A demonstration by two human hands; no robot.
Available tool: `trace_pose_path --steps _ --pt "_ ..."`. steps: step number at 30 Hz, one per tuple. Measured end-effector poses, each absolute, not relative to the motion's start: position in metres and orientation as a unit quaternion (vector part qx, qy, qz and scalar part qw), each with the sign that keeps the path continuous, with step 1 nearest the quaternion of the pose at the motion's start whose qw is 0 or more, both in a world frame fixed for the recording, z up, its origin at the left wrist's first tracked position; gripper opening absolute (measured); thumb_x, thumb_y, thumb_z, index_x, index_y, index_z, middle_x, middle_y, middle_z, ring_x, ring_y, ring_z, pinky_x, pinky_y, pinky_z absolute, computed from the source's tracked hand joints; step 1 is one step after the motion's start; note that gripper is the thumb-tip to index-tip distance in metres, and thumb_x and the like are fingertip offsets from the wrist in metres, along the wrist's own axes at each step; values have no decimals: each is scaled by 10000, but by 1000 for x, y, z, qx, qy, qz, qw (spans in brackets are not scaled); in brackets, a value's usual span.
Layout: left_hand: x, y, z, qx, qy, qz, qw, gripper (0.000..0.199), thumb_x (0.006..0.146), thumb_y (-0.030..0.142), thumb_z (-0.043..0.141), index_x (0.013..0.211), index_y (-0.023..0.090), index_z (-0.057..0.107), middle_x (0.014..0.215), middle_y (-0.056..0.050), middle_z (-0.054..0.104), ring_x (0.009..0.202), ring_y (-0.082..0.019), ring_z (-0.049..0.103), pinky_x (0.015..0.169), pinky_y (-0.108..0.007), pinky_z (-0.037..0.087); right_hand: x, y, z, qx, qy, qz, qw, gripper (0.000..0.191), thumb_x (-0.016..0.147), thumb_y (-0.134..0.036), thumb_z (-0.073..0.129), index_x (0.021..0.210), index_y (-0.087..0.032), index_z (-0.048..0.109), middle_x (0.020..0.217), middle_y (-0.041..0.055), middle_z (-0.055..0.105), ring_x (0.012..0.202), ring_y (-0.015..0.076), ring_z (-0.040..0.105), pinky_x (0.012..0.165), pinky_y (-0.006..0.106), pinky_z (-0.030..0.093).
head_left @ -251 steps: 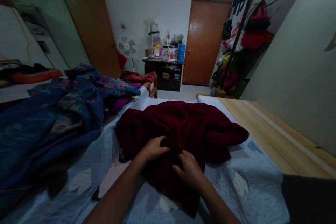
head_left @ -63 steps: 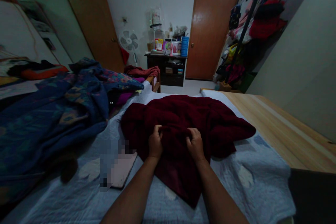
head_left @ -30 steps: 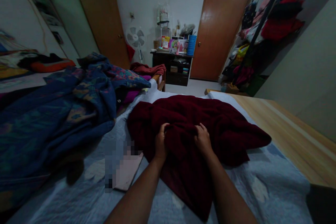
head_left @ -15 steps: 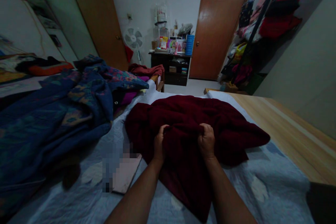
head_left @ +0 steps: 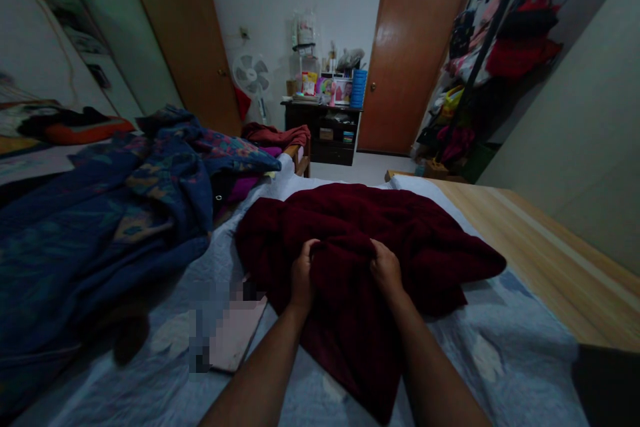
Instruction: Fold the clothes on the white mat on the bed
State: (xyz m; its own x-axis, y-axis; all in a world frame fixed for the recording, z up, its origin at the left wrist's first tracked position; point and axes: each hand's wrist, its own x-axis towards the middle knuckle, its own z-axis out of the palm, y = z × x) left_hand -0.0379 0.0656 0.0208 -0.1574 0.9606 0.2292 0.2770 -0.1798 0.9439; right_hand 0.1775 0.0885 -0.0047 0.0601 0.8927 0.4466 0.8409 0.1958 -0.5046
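Your left hand point(head_left: 303, 277) and right hand point(head_left: 387, 268) grip folds of maroon cloth point(head_left: 350, 320), crumpled on pale sheet point(head_left: 525, 360); blue garment point(head_left: 155, 207) to your left.

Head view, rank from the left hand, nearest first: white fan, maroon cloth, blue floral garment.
1. Maroon cloth: in front of the person, touching the left hand.
2. Blue floral garment: heaped off to the left.
3. White fan: far back, near the wall.
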Motion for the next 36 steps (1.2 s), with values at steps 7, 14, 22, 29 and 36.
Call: trace_pose_path --steps 7,14,22,29,36 --pt "-34 72 6 624 537 512 244 357 867 213 442 1202 218 563 1141 -75 678 1037 -222 633 908 -358 474 185 107 44 -661 -619 -8 424 250 742 -113 454 906 -192 626 914 72 668 845 212 611 763 295 443" --pt "-35 75 5 644 551 508 156 422 861 240 444 1272 198 529 1230 -116 612 1124 -276 550 1000 -462 398 175 134 24 -655 -693 48 297 238 718 -85 526 911 -196 613 925 61 621 850 198 570 789 300 442" --pt "-37 81 -2 596 560 544 188 404 893 297 447 1283 216 514 1263 -106 590 1158 -259 538 1019 -450 393 201 151 55 -576 -717 274 282 441 713 -121 532 1117 -236 667 909 3 708 730 155 615 720 282 484" --pt "-37 85 -4 578 568 549 205 383 864 269 472 1236 220 549 1231 -100 611 1141 -260 556 1020 -464 401 193 186 55 -664 -625 166 375 604 755 -414 648 1286 -146 543 1347 179 521 1248 306 480 1012 452 389" --pt "-38 85 -6 583 564 544 212 384 867 268 459 1235 207 550 1231 -106 612 1153 -264 546 1028 -469 392 178 197 28 -751 -644 86 121 631 849 -248 565 1443 -165 367 1301 241 531 1186 344 525 943 521 388"
